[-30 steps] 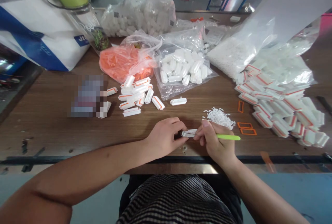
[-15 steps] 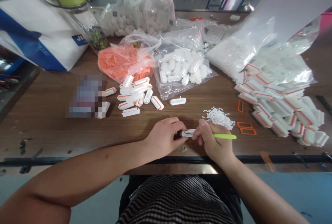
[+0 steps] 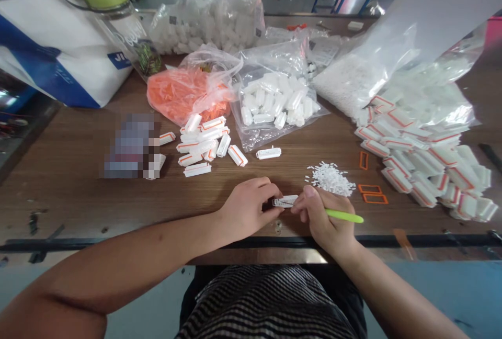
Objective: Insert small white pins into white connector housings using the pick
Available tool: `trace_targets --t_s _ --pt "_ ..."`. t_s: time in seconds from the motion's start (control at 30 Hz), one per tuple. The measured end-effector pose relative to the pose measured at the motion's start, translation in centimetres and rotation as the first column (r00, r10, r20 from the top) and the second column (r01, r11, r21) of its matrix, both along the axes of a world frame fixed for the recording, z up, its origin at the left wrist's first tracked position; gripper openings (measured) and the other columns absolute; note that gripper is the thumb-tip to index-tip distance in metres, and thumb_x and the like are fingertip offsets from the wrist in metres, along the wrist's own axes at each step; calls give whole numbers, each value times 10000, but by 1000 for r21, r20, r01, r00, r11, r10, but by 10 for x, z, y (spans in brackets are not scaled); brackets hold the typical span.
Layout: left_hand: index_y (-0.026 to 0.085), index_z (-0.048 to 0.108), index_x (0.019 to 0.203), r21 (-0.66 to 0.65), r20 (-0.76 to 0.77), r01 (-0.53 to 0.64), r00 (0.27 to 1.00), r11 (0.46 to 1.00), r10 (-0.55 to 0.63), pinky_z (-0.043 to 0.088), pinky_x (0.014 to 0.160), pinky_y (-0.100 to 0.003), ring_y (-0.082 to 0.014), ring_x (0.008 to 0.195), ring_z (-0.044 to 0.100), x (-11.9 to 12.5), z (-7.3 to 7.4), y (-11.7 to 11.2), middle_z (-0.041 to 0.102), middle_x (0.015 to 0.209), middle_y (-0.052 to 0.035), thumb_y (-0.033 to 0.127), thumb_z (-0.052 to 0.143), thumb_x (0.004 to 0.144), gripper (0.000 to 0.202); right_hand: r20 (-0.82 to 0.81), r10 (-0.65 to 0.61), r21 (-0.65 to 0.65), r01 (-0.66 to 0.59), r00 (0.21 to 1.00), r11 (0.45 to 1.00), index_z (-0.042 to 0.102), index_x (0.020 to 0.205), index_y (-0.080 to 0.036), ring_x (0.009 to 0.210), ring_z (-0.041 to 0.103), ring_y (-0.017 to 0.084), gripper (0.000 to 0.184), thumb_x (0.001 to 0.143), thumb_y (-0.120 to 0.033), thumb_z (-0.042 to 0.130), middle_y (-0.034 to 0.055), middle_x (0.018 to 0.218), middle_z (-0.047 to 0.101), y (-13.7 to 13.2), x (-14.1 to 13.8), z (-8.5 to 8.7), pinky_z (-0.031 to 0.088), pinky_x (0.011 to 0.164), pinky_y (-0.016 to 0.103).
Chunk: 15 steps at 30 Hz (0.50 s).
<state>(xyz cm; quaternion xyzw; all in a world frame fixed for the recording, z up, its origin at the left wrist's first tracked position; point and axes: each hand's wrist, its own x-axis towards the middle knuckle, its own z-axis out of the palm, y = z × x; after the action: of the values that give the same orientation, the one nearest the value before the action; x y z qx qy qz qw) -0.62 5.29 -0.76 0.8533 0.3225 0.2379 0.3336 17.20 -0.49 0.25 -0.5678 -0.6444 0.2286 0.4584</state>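
Observation:
My left hand (image 3: pixel 248 207) pinches one end of a small white plastic part (image 3: pixel 284 202) just above the wooden table (image 3: pixel 78 192) near its front edge. My right hand (image 3: pixel 323 217) is closed round a thin green tool (image 3: pixel 345 216), whose handle sticks out to the right while its tip meets the part. A little heap of tiny white pieces (image 3: pixel 330 177) lies just beyond my right hand. Three orange rectangular rings (image 3: pixel 372 193) lie to the right of that heap.
A pile of white parts with orange trim (image 3: pixel 204 143) sits left of centre, and a bigger one (image 3: pixel 423 158) on the right. Behind them are an orange bag (image 3: pixel 184 93), clear bags of white parts (image 3: pixel 274 101), a bottle (image 3: pixel 129 30) and a white-blue bag (image 3: pixel 55 51).
Both hands stay on the white part. The green tool's handle has dipped slightly lower on the right; nothing else has moved.

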Motion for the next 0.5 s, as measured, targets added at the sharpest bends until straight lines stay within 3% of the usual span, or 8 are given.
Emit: trace_targets --t_s 0.23,0.5 --pt "178 641 904 -2 -3 0 1000 1000 0 434 651 -262 -127 683 542 0 0 -1 565 753 23 186 693 794 122 43 55 -1 -55 998 999 608 591 -184 417 518 47 414 974 -187 450 -43 488 560 4 -2 4 411 485 207" --pt "177 623 887 -4 -6 6 1000 1000 -6 439 655 -263 -125 680 537 -1 1 0 571 773 16 216 664 822 86 -6 -8 -15 8 1000 1000 621 576 -187 414 520 46 452 988 -208 437 -35 504 586 -1 0 -2 412 480 207"
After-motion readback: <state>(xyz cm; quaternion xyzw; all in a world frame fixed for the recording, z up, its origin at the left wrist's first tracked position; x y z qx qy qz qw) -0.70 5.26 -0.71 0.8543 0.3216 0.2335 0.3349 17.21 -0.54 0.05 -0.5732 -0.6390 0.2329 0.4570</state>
